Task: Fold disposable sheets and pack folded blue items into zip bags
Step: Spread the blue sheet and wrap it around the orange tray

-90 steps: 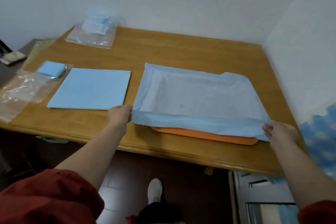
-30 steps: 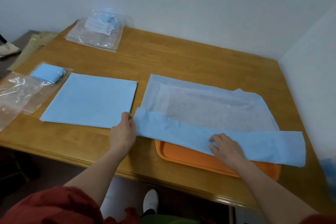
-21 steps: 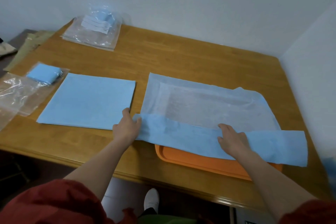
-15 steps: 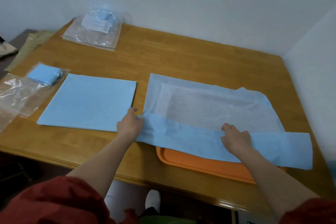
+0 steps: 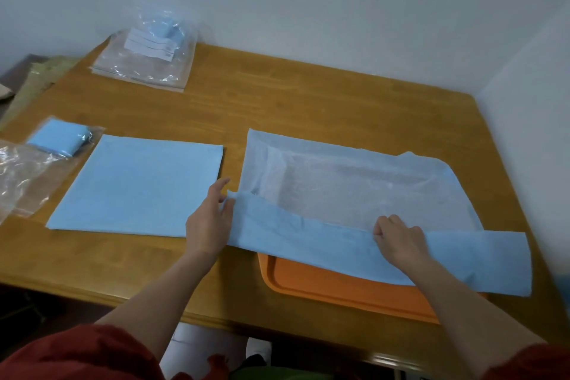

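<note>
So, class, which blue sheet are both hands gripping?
The large sheet over the orange tray, near edge folded up; the square sheet beside it lies flat.

Soft, even indoor light, faint shadows, wide-angle bowing at edges, slight blur lower right.

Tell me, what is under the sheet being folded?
An orange tray shows under the sheet: only its near edge is visible. The sheet covers the rest, so anything in the tray cannot be seen.
</note>
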